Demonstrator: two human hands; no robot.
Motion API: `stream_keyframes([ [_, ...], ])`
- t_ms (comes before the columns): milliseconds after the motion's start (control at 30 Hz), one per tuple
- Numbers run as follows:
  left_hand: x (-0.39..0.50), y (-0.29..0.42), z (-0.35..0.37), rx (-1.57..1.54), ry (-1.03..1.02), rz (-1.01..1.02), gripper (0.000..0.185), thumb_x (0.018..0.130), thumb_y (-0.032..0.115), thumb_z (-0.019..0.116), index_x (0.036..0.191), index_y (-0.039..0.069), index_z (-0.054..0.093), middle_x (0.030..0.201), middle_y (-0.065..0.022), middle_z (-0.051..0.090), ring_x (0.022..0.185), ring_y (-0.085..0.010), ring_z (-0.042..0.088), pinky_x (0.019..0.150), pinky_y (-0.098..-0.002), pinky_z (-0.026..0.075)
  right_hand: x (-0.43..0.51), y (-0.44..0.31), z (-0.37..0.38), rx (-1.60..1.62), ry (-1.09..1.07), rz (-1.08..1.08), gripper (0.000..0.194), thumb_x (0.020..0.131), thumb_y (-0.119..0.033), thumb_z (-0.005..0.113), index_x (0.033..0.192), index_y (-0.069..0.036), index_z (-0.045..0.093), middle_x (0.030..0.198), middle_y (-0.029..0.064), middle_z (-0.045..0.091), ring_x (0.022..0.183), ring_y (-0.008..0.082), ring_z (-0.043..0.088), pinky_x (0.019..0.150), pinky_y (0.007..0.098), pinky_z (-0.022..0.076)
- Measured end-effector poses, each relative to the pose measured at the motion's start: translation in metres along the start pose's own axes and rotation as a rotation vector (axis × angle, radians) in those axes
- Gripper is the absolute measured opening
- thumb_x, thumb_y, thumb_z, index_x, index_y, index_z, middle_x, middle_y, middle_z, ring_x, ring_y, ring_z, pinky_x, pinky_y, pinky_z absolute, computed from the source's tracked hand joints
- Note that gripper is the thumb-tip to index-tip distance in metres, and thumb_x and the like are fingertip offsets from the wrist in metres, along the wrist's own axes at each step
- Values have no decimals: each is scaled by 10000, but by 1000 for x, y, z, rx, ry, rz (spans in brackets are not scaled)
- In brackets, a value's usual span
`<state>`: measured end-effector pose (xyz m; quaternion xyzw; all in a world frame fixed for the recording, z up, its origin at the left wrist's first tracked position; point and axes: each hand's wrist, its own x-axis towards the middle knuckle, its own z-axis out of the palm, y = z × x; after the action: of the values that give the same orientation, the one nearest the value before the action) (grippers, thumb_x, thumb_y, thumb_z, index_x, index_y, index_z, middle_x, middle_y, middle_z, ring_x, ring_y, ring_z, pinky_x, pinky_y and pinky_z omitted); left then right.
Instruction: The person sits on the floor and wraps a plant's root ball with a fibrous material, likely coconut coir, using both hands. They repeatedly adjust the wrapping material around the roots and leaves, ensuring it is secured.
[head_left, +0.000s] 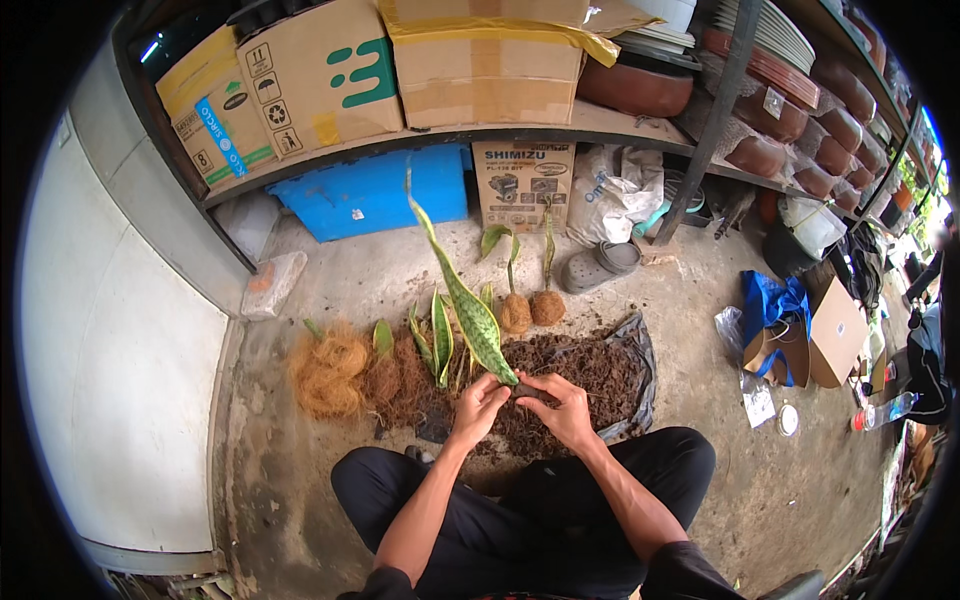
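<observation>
My left hand (478, 411) pinches the base of a long snake plant leaf (474, 319), which rises upright and leans to the left. My right hand (559, 409) grips a dark lump (529, 391) at the leaf's foot; whether it is root or soil, I cannot tell. Below and beyond both hands lies brown fibrous potting soil (592, 375) on a black plastic sheet (643, 367). To the left are shorter snake plants (441, 337) and a pile of tan coconut fibre (330, 375). Two leafy plants stand in round fibre-wrapped balls (515, 313) (548, 308) behind the soil.
A grey clog (600, 268) sits beyond the balls, before a shelf with cardboard boxes (487, 82). Under it are a blue plastic box (367, 195) and a white sack (619, 191). On the right are an opened cardboard box (838, 334), a plastic bottle (889, 412) and part of another person (930, 352).
</observation>
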<state>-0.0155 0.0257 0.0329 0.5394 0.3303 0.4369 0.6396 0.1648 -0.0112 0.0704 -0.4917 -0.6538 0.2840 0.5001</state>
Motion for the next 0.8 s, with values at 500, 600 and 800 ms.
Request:
stream_keyframes([
  [500,1,-4,0,-6,-10,-22,382,1016,203,575,1328,-16,549,1325,-89,608,1187,-127,572,996,-267,469,2,-6,0,158,-46,150,401,832,-82,775,1203,-26,632,1188,103,694,1096,230,675,895,356,566],
  [600,0,1,2,-2,1,-23,385,1013,193,579,1343,-1,546,1317,-84,611,1177,-132,581,996,-270,475,2,-6,-2,154,-51,174,399,836,-81,773,1196,-17,614,1191,93,698,1102,220,674,905,361,565],
  [800,-1,-1,3,-49,2,-72,393,980,180,634,1330,18,557,1277,-77,627,1117,-133,614,972,-277,500,0,1,1,136,-22,152,417,817,-106,793,1191,-28,625,1152,99,712,1078,225,686,908,364,551],
])
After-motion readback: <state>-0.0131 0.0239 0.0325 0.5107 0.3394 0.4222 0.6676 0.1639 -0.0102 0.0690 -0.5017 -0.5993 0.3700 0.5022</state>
